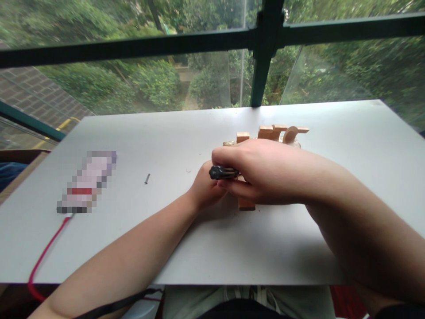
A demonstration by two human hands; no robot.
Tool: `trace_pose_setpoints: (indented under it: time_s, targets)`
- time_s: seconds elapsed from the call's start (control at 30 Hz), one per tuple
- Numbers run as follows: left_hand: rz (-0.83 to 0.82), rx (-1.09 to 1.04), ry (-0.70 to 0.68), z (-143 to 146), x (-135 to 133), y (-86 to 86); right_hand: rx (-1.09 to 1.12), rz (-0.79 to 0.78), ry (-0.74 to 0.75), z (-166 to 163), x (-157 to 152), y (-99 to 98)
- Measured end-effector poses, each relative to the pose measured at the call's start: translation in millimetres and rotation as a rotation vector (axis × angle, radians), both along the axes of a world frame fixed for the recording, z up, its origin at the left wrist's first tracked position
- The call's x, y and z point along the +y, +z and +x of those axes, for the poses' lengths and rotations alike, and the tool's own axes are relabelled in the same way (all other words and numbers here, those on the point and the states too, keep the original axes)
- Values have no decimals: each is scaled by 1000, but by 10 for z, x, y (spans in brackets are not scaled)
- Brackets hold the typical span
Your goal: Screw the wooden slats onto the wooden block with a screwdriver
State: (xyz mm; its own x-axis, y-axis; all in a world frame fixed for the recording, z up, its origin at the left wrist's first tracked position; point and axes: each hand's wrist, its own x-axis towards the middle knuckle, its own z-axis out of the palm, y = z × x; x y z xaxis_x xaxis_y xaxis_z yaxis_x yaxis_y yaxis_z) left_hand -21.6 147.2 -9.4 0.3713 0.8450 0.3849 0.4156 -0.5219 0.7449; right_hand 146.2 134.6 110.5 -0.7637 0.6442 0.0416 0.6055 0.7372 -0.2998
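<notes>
My right hand [265, 170] is closed around a black-handled tool [222, 172], its ribbed, rounded end pointing up towards me. The tool's working end is hidden beneath the hand. Partly behind it, my left hand [207, 188] reaches in low over the table, its fingers covered by the right hand. A wooden block [246, 204] sticks out on the near side below both hands. Beyond them, a small wooden piece [243, 136] shows its top, and to its right stand more wooden pieces [266, 131], one of them a curved wooden piece [291, 134].
A small metal screw or nail [147, 178] lies left of my hands on the white table [172, 146]. Farther left is a blurred-out phone [91, 177] with a red cable [49, 248] running over the front edge. Windows with a dark frame [262, 66] rise behind.
</notes>
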Motion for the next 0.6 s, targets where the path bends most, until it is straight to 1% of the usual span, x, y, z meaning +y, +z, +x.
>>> trace_pose_setpoints:
  time_s: [0.07,0.17,0.4,0.6]
  targets:
    - [43,20,-31,-8,7,-24,-6,2,-4,-4,1,-4]
    - [84,28,-18,-10,1,-39,-18,7,-20,-13,-1,-1]
    - [78,4,-25,0,-24,5,-15,9,-38,-15,-4,30]
    - [91,-6,-61,-4,-6,-6,17,21,-23,-9,5,11]
